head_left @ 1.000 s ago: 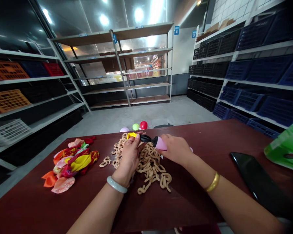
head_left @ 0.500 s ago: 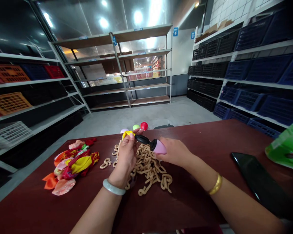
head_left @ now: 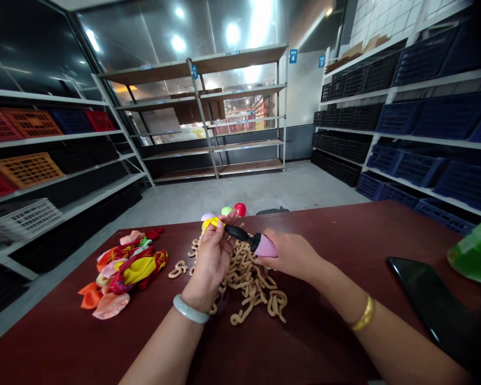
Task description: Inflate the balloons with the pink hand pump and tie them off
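Pink-and-black tool (head_left: 265, 246): above tan coil pile (head_left: 248, 280), black end at yellow piece (head_left: 210, 222).
Left hand (head_left: 215, 256): thumb and fingers pinching yellow piece.
Right hand (head_left: 292, 255): curled round pink end.
Table (head_left: 76, 353): limp colored heap (head_left: 134, 270) left; black slab (head_left: 423, 294), green bag (head_left: 475, 254) right.
Far edge: 3 balls (head_left: 240, 209).

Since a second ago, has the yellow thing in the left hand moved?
Yes, the yellow thing moved slightly left, nearer the bright crumpled pile lying on the table.
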Demonstrator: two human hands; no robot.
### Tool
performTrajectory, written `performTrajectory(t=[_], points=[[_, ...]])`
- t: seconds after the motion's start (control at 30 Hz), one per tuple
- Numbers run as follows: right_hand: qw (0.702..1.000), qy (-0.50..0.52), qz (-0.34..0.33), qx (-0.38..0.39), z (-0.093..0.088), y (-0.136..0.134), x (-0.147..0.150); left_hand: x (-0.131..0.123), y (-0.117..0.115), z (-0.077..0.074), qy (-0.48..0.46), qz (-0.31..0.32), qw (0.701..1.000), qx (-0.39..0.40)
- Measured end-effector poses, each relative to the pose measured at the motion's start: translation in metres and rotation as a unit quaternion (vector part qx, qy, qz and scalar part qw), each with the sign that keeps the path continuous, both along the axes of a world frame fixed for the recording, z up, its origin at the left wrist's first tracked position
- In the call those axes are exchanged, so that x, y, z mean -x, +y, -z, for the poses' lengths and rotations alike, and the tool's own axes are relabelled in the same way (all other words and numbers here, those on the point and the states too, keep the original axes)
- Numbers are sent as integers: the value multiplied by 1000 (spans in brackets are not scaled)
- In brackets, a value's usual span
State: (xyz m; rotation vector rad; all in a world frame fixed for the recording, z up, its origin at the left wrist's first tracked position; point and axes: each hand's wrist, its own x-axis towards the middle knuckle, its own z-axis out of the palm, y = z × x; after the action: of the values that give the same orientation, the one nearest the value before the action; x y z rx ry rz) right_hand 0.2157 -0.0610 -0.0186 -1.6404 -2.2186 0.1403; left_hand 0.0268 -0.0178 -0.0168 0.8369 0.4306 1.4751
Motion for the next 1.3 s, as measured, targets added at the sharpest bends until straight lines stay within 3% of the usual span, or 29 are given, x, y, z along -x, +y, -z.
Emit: performTrajectory(t=[0.27,0.63,0.93,1.03,1.3], points=[[1000,8,-3,18,-1,0,-1,0,0,0,-5,-29,1000,3],[1000,-15,-8,-6,-7,-3,-4,-9,-9,7,47,-5,998,52],[997,-70,4,-29,2,-1,4,-24,-13,11,-17,-33,999,39],[995,-85,29,-48,5,0,4,-12,-1,5,-53,-82,994,45],[990,-107,55,-74,8,11,-6,57,30,-22,-130,-202,970,45]])
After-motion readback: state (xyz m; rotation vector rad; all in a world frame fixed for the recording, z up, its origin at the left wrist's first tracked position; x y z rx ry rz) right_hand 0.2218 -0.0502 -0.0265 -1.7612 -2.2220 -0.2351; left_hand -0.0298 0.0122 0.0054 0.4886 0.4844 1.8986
